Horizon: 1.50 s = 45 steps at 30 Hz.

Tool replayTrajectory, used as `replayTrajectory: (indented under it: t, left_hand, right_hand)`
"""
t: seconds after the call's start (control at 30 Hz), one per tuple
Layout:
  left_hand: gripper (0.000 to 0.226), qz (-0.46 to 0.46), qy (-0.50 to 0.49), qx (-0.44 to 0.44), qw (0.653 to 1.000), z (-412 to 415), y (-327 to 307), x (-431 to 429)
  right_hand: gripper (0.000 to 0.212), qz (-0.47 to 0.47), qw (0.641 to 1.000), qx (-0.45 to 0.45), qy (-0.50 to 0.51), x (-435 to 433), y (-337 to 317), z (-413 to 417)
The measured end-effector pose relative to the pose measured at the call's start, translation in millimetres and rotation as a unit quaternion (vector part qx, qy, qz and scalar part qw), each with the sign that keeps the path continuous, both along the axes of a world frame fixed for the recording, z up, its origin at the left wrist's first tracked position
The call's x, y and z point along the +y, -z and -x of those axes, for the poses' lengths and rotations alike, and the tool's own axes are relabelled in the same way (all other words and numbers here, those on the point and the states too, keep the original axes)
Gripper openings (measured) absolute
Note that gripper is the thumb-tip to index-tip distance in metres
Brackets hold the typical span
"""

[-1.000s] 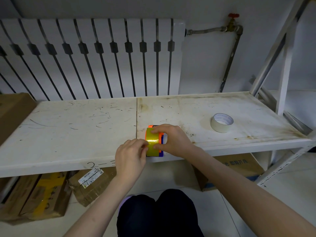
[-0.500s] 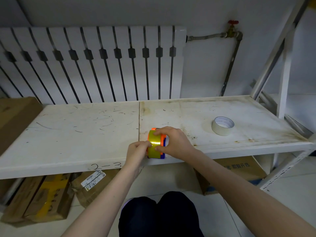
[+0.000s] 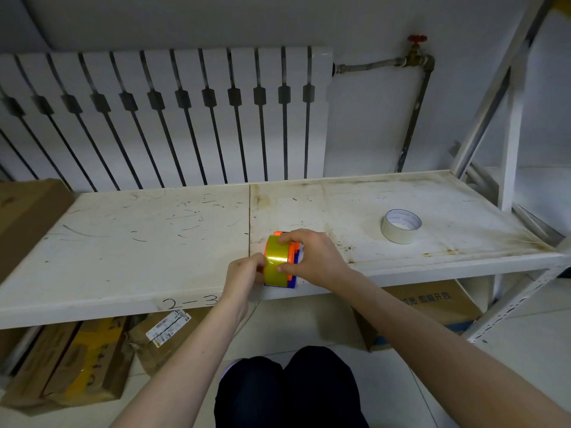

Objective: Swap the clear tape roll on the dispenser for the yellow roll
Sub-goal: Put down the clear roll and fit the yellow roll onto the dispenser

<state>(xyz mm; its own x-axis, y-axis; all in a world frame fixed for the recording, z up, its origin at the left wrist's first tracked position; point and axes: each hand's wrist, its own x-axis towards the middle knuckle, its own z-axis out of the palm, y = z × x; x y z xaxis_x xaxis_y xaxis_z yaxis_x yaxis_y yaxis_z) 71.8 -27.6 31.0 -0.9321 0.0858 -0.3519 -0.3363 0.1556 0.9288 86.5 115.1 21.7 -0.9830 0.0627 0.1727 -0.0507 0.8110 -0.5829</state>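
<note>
The yellow tape roll stands on edge in the orange and blue dispenser at the front edge of the white shelf. My right hand grips the roll and dispenser from the right, thumb on the roll's face and fingers over its top. My left hand pinches the roll's left edge near the tape end. The clear tape roll lies flat on the shelf at the right, apart from both hands.
A white radiator and a pipe with a red valve line the wall behind. A white shelf upright rises at the right. Cardboard boxes lie on the floor under the shelf; another box sits at the left.
My left hand has moved up and closer onto the roll's left edge. The right hand keeps its grip on the roll and dispenser. The clear roll has stayed put.
</note>
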Motion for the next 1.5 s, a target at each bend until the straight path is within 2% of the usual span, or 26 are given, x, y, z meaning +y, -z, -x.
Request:
replayTrajectory:
  t: [0.43, 0.53, 0.7, 0.77, 0.9, 1.0, 1.23, 1.33, 1.5]
  left_hand:
    - [0.03, 0.007, -0.007, 0.016, 1.0, 10.4, 11.9, -2.4]
    - [0.023, 0.001, -0.005, -0.011, 1.0, 14.6, 4.9, -1.6]
    - [0.012, 0.014, 0.009, -0.036, 0.999, 27.3, -14.6, 12.0]
    - [0.012, 0.0, 0.009, -0.053, 0.999, 29.7, -16.1, 17.6]
    - [0.012, -0.023, 0.01, -0.069, 0.997, 29.7, -12.1, 18.2]
    - [0.005, -0.022, 0.013, -0.057, 0.998, 27.0, -8.8, 13.4]
    - [0.015, -0.003, 0.025, -0.035, 0.999, 24.6, 4.9, 5.2]
    - [0.007, 0.006, 0.042, -0.054, 0.998, 26.4, -8.5, 8.5]
    - [0.013, -0.022, 0.066, -0.103, 0.992, 22.1, -26.5, 18.5]
  right_hand:
    - [0.06, -0.033, 0.998, 0.031, -0.038, 0.4, 7.2, -0.9]
    - [0.054, -0.027, 0.998, 0.042, -0.036, 0.5, 10.9, -1.6]
    - [0.044, -0.067, 0.994, 0.055, -0.059, 0.8, 10.6, -3.3]
    - [0.053, -0.062, 0.995, 0.042, -0.06, 4.3, 9.5, -1.8]
    - [0.087, -0.007, 0.998, -0.026, -0.053, 8.5, 6.9, 7.3]
    - [0.083, -0.006, 0.995, -0.064, -0.071, 8.3, 4.1, 13.1]
    - [0.085, 0.037, 0.996, -0.06, -0.051, 9.8, 9.2, 13.1]
    - [0.085, 0.028, 0.996, -0.06, -0.059, 8.3, 9.3, 11.7]
    - [0.085, 0.006, 0.996, -0.055, -0.077, 10.0, 8.2, 7.7]
